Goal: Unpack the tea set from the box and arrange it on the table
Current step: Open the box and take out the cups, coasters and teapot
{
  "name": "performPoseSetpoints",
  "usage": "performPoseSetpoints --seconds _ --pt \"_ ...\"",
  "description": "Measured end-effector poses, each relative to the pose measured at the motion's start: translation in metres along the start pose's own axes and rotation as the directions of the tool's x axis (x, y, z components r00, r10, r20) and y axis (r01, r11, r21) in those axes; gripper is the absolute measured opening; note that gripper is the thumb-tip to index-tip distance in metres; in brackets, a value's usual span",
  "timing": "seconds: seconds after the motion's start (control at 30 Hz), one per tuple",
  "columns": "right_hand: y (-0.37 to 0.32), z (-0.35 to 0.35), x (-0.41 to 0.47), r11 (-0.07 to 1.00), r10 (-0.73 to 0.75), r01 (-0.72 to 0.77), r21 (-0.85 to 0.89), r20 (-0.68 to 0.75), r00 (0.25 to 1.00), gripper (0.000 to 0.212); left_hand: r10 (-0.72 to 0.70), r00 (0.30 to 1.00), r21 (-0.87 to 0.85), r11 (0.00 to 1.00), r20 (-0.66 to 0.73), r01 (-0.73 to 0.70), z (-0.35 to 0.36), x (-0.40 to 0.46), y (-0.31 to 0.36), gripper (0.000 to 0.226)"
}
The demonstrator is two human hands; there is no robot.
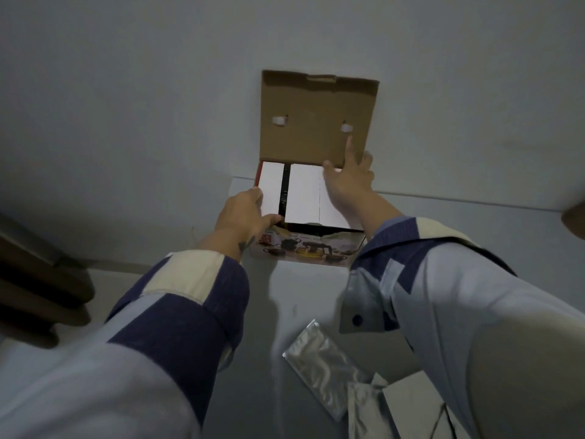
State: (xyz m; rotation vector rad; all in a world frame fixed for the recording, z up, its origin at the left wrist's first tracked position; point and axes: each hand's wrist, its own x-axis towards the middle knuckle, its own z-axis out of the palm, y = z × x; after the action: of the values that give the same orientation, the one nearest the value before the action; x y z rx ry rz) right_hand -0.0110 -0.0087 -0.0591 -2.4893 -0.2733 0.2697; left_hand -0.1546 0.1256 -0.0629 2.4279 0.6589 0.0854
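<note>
head view: box open, white inserts not yet out

head view shows the box point(308, 248) at the far edge of the table point(304, 312), lid point(316, 118) standing up against the wall. no tea set piece is visible – only white inner cartons point(304, 194) fill the opening, with a dark gap between them. the tea set shows only as a printed picture on the box front.

risks: the lid is propped by the right hand alone, so letting go could drop it onto the left hand's fingers. pulling the left carton one-handed could tilt it and, if it holds ceramics, spill them. the box sits near the table's back edge and may slide when tugged.

left hand point(245, 213) reaches forward, palm down, fingers curled over the near edge of the left carton – gripping it. right hand point(346, 179) is raised higher, fingers spread and straight, index pointing up the lid's inside, pressing it back, not clamped on anything. silver foil pouches point(319, 365) lie near the body.
</note>
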Motion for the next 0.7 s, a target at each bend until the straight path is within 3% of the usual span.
performPoseSetpoints --seconds 0.13,0.3,0.4,0.5,0.57,0.63,0.7 --pt "0.003 0.005 -0.028 0.943 -0.06 0.113 -0.312 0.175 0.983 0.092 -0.008 1.0 0.018 1.0 0.001 0.008 0.0 -0.001 0.003 0.031" --pt "0.011 0.007 -0.054 0.924 -0.076 0.175 -0.341 0.283 0.956 0.117 -0.007 0.999 0.045 0.999 -0.033 0.008 0.002 -0.003 0.003 0.03" --pt "0.018 0.004 -0.061 0.903 -0.138 0.23 -0.362 0.263 0.955 0.108 0.004 0.999 -0.006 1.0 -0.044 -0.004 0.002 -0.008 0.003 0.028" --pt "0.027 0.003 -0.065 0.941 -0.283 0.283 -0.188 0.026 0.959 0.072 -0.006 0.999 -0.065 0.998 -0.034 0.004 0.002 -0.012 0.003 0.026" --pt "0.03 -0.002 -0.072 0.955 -0.273 0.287 0.078 -0.153 0.95 0.056 -0.006 0.999 -0.114 0.994 -0.05 0.0 0.004 -0.016 0.003 0.028" --pt "0.031 -0.01 -0.078 0.917 -0.088 0.194 0.349 -0.295 0.951 0.044 -0.009 0.997 -0.182 0.983 -0.083 -0.006 0.006 -0.02 0.002 0.04" --pt "0.038 -0.012 -0.077 0.804 0.196 0.029 0.594 -0.311 0.93 0.041 -0.002 0.992 -0.258 0.966 -0.125 -0.031 0.009 -0.024 0.001 0.042"
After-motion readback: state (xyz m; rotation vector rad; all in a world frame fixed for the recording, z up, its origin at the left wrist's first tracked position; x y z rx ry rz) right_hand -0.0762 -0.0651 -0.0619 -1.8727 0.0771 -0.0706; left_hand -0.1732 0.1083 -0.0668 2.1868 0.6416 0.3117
